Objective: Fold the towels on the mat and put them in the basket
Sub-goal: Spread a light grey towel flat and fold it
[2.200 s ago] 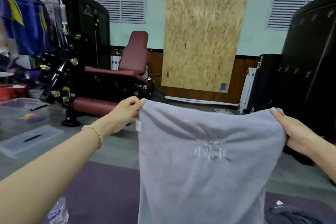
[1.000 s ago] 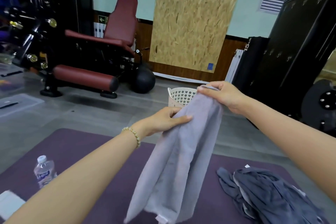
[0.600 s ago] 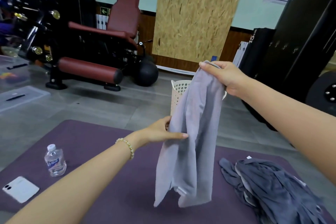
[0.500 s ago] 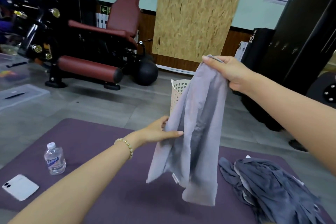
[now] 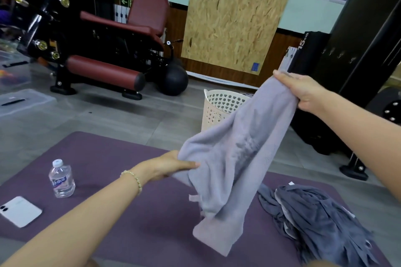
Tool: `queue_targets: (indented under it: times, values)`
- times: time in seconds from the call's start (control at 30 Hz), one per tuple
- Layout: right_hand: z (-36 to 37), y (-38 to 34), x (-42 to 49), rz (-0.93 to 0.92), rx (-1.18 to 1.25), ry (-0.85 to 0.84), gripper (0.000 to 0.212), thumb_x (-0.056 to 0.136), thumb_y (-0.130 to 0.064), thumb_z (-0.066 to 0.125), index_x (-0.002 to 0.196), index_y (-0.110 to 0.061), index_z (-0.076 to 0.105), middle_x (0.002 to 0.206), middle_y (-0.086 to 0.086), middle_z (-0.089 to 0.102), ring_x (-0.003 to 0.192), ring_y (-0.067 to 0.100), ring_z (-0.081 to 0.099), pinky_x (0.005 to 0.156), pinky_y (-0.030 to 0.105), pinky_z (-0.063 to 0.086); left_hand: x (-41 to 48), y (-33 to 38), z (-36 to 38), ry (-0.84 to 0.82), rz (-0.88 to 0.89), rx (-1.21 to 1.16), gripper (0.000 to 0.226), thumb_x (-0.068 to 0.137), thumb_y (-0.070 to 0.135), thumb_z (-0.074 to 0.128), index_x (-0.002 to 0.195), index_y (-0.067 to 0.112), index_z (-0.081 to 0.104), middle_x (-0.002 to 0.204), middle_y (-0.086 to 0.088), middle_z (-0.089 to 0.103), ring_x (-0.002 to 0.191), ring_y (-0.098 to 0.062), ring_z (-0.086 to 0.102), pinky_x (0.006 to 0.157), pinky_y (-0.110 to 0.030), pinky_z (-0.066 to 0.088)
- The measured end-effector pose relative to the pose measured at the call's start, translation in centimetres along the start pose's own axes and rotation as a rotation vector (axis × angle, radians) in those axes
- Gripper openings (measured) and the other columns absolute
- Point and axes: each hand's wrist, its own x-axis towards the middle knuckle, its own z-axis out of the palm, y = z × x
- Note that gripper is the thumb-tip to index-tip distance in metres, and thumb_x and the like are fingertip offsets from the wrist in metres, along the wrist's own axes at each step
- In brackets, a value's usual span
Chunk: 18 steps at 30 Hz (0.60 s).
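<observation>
Towel [image 5: 238, 158]: half-folded, hung over mat [image 5: 104, 158], basket [image 5: 217, 106] behind. Right hand [image 5: 303, 91] grips top; left hand [image 5: 167, 165] pinches mid edge. Risk: loose layers slip askew; tail drags mat, bunches; may snag grey pile [image 5: 314, 214].

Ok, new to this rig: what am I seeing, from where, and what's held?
No machine: these are a person's two bare hands, filmed by one camera worn on the head, looking forward and down. The right hand holds the top of a pale lilac-grey cloth towel; the left hand grips it lower down. Below lies a purple exercise mat with a crumpled heap of dark grey towels, a clear plastic water bottle and a white phone. A cream plastic basket with heart-shaped holes stands on the grey floor beyond the mat.
</observation>
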Motion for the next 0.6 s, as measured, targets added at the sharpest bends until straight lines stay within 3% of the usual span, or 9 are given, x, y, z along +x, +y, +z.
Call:
queue_targets:
  times: [0.07, 0.1, 0.17, 0.23, 0.3, 0.4, 0.5, 0.6]
  values:
    - [0.6, 1.9, -0.8, 0.011, -0.113, -0.099, 0.035, 0.073, -0.042, 0.077, 0.099, -0.02, 0.069, 0.099, 0.0, 0.07, 0.1, 0.017, 0.065, 0.083, 0.026, 0.052, -0.2, 1.6, -0.4, -0.005, 0.038, -0.11, 0.02, 0.087, 0.018, 0.067, 0.104, 0.009, 0.066, 0.094, -0.002, 0.074, 0.083, -0.013, 0.07, 0.069, -0.022, 0.055]
    - [1.3, 2.8, -1.5, 0.016, -0.155, -0.175, 0.026, 0.078, -0.038, 0.073, 0.097, -0.021, 0.069, 0.098, 0.001, 0.071, 0.097, 0.016, 0.066, 0.08, 0.024, 0.053, -0.2, 2.3, -0.6, 0.001, 0.056, -0.12, 0.023, 0.086, 0.02, 0.068, 0.106, 0.008, 0.066, 0.097, -0.004, 0.074, 0.085, -0.014, 0.07, 0.072, -0.024, 0.056]
    - [3.1, 4.8, -3.4, 0.025, -0.229, -0.335, 0.041, 0.069, -0.042, 0.075, 0.102, -0.018, 0.07, 0.105, 0.002, 0.072, 0.095, 0.013, 0.067, 0.079, 0.021, 0.054, -0.2, 3.3, -0.8, 0.024, 0.079, -0.116, 0.031, 0.084, 0.023, 0.069, 0.11, 0.006, 0.065, 0.103, -0.007, 0.072, 0.089, -0.016, 0.069, 0.077, -0.026, 0.056]
    - [5.1, 6.4, -5.2, 0.0, -0.309, -0.453, 0.055, 0.06, -0.049, 0.077, 0.106, -0.02, 0.073, 0.111, -0.005, 0.071, 0.101, 0.009, 0.065, 0.088, 0.021, 0.051, 0.0, 3.6, -1.0, 0.046, 0.083, -0.127, 0.035, 0.084, 0.024, 0.069, 0.112, 0.004, 0.064, 0.104, -0.009, 0.072, 0.089, -0.017, 0.068, 0.078, -0.025, 0.055]
    - [6.8, 7.8, -6.6, -0.031, -0.331, -0.515, 0.043, 0.061, -0.05, 0.077, 0.097, -0.025, 0.076, 0.107, -0.013, 0.072, 0.104, 0.006, 0.063, 0.095, 0.022, 0.046, 0.3, 3.5, -0.9, 0.055, 0.074, -0.139, 0.038, 0.084, 0.025, 0.069, 0.114, 0.002, 0.063, 0.105, -0.011, 0.071, 0.09, -0.017, 0.067, 0.08, -0.026, 0.054]
    - [8.7, 9.8, -7.9, -0.065, -0.268, -0.596, 0.017, 0.076, -0.028, 0.077, 0.093, -0.024, 0.076, 0.099, -0.01, 0.074, 0.098, 0.001, 0.064, 0.09, 0.014, 0.046, 0.7, 3.0, -0.5, 0.042, 0.057, -0.143, 0.039, 0.083, 0.024, 0.069, 0.114, 0.001, 0.062, 0.096, -0.008, 0.07, 0.083, -0.016, 0.066, 0.07, -0.023, 0.053]
    - [9.6, 11.3, -8.4, -0.1, -0.209, -0.604, 0.02, 0.075, -0.02, 0.08, 0.094, -0.022, 0.075, 0.094, -0.01, 0.073, 0.089, -0.005, 0.063, 0.08, 0.008, 0.045, 0.9, 2.8, -0.4, 0.016, 0.025, -0.161, 0.034, 0.083, 0.022, 0.068, 0.111, 0.003, 0.062, 0.089, -0.004, 0.07, 0.077, -0.012, 0.066, 0.064, -0.02, 0.051]
    - [9.9, 12.7, -8.0, -0.178, -0.211, -0.56, 0.024, 0.069, -0.018, 0.085, 0.088, -0.02, 0.07, 0.088, 0.002, 0.069, 0.081, 0.004, 0.061, 0.079, 0.014, 0.047, 1.3, 2.7, -0.3, -0.038, 0.009, -0.283, 0.034, 0.079, 0.017, 0.074, 0.108, 0.003, 0.064, 0.095, -0.007, 0.071, 0.084, -0.015, 0.068, 0.071, -0.021, 0.053]
